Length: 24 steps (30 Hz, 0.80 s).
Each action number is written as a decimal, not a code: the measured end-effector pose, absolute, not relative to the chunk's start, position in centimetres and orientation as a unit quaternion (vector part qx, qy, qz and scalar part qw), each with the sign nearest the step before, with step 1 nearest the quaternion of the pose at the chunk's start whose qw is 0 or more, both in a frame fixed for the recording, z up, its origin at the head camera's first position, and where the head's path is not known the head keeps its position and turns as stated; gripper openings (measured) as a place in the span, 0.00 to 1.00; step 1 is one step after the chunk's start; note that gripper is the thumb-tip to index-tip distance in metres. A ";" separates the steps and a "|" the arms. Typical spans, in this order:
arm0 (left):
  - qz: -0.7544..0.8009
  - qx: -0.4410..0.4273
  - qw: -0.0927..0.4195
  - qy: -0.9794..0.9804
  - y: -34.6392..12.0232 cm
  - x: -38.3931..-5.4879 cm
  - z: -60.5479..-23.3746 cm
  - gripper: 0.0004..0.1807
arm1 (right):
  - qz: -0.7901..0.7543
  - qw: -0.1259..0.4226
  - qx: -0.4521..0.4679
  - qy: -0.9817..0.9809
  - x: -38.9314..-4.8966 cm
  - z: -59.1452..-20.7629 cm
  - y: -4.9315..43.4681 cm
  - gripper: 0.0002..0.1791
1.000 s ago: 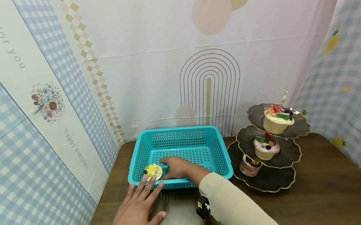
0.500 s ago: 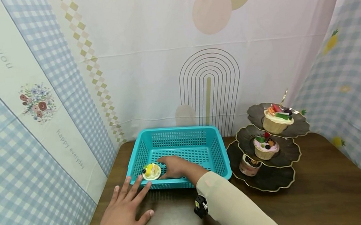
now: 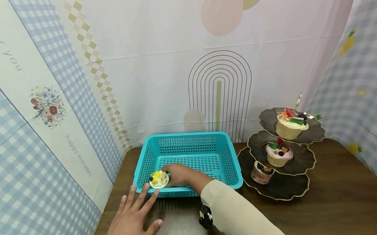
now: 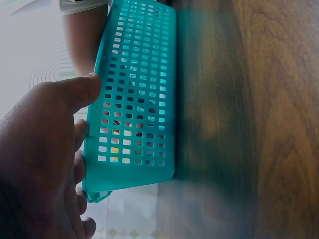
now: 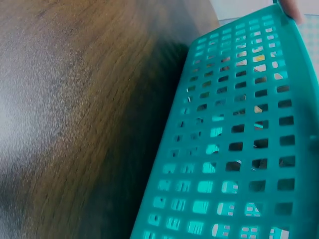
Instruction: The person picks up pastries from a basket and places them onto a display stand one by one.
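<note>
In the head view a small cream-topped cupcake (image 3: pixel 158 180), with yellow fruit and a dark berry on it, stands at the front left of the turquoise basket (image 3: pixel 189 192). My right hand (image 3: pixel 179 175) reaches over the front rim and grips the cupcake from its right side; part of the fingers is hidden by the cupcake and the basket. In the right wrist view the basket wall hides that hand. My left hand (image 3: pixel 128 220) is spread with straight fingers by the basket's front left corner. The left wrist view shows the left hand (image 4: pixel 47 134) close along the rim.
To the right stands a three-tier dark stand (image 3: pixel 303 158) with gold edges. It carries a fruit-topped cupcake (image 3: pixel 290 126), a pink-cream cupcake (image 3: pixel 279 154) and a dessert cup (image 3: pixel 262 173). The brown wooden table (image 3: pixel 343 190) meets patterned curtains at the back and sides.
My right hand has moved slightly left, and its spread thumb and fingers have closed around the cupcake. My left hand has drawn back a little to the left from the basket's front.
</note>
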State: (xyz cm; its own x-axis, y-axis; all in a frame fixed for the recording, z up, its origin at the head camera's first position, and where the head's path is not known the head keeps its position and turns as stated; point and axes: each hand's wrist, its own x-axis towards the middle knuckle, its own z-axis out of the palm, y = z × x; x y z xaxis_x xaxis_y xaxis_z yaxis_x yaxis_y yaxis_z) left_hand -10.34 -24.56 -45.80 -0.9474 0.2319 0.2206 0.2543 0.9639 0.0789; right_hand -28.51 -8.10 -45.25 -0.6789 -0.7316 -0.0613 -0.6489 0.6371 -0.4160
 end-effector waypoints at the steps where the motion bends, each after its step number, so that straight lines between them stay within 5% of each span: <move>1: -0.053 -0.124 0.105 -0.985 -24.6 -10.3 -45.8 0.42 | -0.186 0.113 -0.386 0.896 -28.5 -45.2 -8.2 0.32; 24: -0.062 -0.115 0.120 -0.984 -23.9 -10.3 -45.8 0.41 | -0.333 0.098 -0.340 0.874 -28.6 -44.1 -6.1 0.34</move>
State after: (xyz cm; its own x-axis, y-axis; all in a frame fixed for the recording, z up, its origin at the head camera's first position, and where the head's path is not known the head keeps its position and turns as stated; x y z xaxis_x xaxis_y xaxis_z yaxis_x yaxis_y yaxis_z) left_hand -10.25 -23.94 -45.77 -0.9445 0.2120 0.2508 0.2419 0.9657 0.0946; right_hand -28.56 -6.11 -44.14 -0.7492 -0.6600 0.0552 -0.5294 0.5468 -0.6487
